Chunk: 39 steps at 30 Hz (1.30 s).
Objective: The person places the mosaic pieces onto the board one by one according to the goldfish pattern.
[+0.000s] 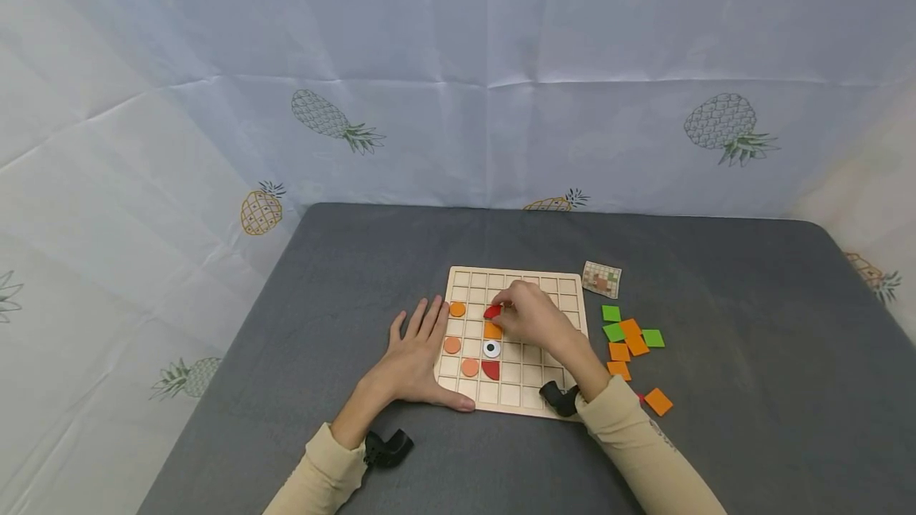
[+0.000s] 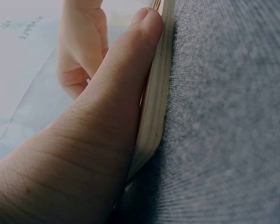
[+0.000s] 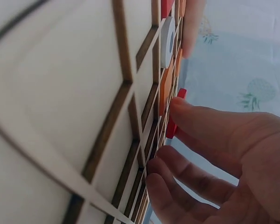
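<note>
A wooden grid board (image 1: 551, 378) lies on the grey table. My left hand (image 1: 417, 360) rests with fingers spread along its left side, the thumb on the near edge; the left wrist view shows that thumb (image 2: 140, 42) against the board's rim. My right hand (image 1: 535, 316) pinches a red piece with a curved edge (image 1: 492, 312) between thumb and fingers, just over the grid. Below it in the same column sit an orange square (image 1: 492, 331), a white eye disc (image 1: 490, 349) and a red quarter-round piece (image 1: 490, 370). Orange discs (image 1: 452, 345) lie nearer the left side.
A small picture card (image 1: 602, 280) lies by the board's far right corner. Green tiles (image 1: 611, 313) and several loose orange tiles (image 1: 658, 401) are scattered to the right. A pineapple-print cloth (image 1: 444, 141) hangs behind the table.
</note>
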Available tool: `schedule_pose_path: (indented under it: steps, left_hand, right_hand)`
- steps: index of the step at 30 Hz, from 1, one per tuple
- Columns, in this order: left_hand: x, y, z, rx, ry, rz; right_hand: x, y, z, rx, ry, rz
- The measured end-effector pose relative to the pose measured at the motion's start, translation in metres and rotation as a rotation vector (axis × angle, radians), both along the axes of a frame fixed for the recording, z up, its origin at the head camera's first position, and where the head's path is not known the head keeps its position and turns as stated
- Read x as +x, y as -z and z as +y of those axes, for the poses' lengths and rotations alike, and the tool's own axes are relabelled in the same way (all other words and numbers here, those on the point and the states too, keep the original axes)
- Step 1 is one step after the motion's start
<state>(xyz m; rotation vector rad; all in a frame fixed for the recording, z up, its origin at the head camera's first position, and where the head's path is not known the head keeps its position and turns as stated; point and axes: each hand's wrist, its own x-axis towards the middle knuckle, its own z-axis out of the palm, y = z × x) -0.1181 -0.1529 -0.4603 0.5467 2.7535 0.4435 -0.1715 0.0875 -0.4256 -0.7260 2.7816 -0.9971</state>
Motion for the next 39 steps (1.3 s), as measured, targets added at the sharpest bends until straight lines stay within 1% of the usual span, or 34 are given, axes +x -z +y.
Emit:
schedule_pose_path:
  steps: [9,16,23,30,39]
  left_hand:
    - [-0.0003,0.0003,0.0003,0.014,0.001,0.003]
    - [-0.0001,0.0005,0.0002,0.006,0.005,0.001]
    - [0.0013,0.0005,-0.0002,0.025,-0.003,-0.004]
    - [0.0005,0.0006,0.0002,0.012,-0.002,-0.007]
    - [-0.0001,-0.0002,0.0007,0.006,-0.007,-0.003]
  right_hand:
    - [-0.0002,0.0004,0.0025,0.021,0.006,-0.014]
    - [-0.0008,0.0024,0.0035,0.012,0.001,-0.006]
    - [-0.0008,0.0034,0.0044,0.013,-0.006,-0.014]
    - [-0.0003,0.0039,0.0059,0.028,0.012,-0.038]
    - [0.0009,0.0041,0.0054,0.006,0.032,-0.043]
